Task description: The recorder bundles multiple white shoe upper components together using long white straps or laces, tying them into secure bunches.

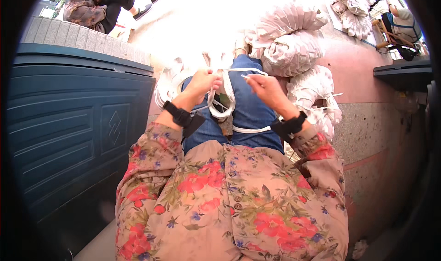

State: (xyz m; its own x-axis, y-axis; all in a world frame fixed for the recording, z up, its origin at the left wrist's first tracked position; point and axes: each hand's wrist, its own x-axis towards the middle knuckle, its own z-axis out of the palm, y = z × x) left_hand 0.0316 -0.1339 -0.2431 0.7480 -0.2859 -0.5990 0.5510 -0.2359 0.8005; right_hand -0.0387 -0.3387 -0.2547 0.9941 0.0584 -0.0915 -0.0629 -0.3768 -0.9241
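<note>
Over jeans (249, 100), right hand (267, 89) half-curled on white strip (245, 76).

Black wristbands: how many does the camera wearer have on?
2: the left wristband sits behind the left hand, the right wristband behind the right hand. The floral sleeves could hide more.

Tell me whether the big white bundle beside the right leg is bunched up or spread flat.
Bunched up: the white bundle bulges in thick, rounded lumps, its fabric gathered into many close pleats.
</note>
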